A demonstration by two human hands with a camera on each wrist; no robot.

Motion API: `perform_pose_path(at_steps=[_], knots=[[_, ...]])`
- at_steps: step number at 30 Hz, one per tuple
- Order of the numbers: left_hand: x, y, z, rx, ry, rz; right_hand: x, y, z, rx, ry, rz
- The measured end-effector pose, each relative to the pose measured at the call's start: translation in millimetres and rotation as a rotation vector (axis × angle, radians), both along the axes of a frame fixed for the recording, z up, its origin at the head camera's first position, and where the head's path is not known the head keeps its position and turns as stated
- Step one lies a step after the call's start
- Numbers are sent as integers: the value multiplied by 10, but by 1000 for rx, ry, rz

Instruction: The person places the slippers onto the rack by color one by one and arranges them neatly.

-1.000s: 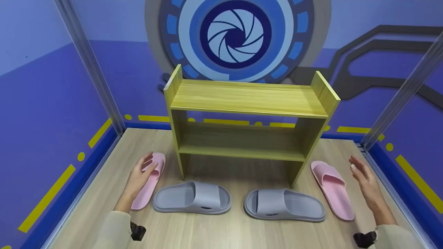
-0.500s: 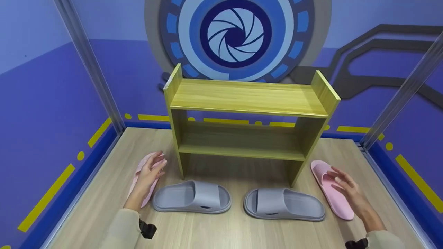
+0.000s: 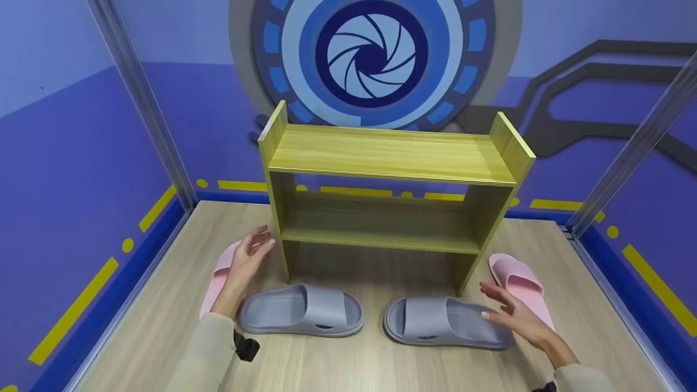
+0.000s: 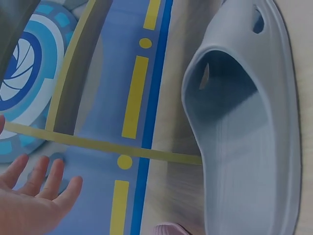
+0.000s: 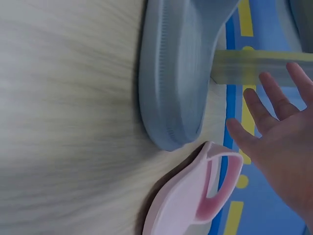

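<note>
My left hand [image 3: 246,267] hovers with loosely bent fingers between the left pink slipper [image 3: 218,277] and the shelf's left side, holding nothing. Part of that slipper is hidden behind the hand and forearm. Above the heel end of the right grey slipper [image 3: 427,318] is my right hand [image 3: 517,316], fingers spread and nothing in them. It partly covers the right pink slipper [image 3: 523,286]. The left grey slipper [image 3: 326,310] lies just right of my left wrist, its toe pointing right. In the left wrist view its foot opening [image 4: 230,98] shows large.
A two-tier wooden shelf [image 3: 381,155] stands upright behind the slippers on the wood-grain tabletop [image 3: 348,365]. Blue and purple wall panels [image 3: 71,190] enclose the back and both sides, with metal posts [image 3: 144,109] at the corners.
My left hand has moved right, from over the left pink slipper towards the shelf. My right hand has swept left across the right pink slipper to the right grey one. The slippers have not moved.
</note>
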State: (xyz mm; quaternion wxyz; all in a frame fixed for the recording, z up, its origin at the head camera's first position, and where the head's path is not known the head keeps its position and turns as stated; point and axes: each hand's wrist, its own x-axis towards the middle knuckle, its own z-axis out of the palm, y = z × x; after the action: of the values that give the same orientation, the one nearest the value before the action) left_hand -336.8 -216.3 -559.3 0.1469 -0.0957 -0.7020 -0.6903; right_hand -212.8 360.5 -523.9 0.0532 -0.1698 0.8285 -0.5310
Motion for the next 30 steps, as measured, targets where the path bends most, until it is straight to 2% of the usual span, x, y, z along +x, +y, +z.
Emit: perform_pose_path(at_steps=[2, 5, 10, 14, 18, 23, 30], knots=[[179, 133, 351, -3, -37, 14, -13, -20, -25, 69, 13, 20], [613, 389, 1079, -10, -137, 19, -24, -59, -54, 154, 48, 51], [591, 432, 1186, -29, -128, -1, -44, -137, -123, 283, 150, 103], [552, 472, 1231, -28, -134, -4, -70, -222, -165, 341, 268, 168], [517, 508, 1255, -71, -150, 9, -104, -303, -191, 395, 348, 218], [486, 526, 1266, -116, -159, 36, -109, -372, -210, 440, 305, 223], [448, 543, 1286, -110, -99, 79, -104, -436, -229, 542, 257, 178]])
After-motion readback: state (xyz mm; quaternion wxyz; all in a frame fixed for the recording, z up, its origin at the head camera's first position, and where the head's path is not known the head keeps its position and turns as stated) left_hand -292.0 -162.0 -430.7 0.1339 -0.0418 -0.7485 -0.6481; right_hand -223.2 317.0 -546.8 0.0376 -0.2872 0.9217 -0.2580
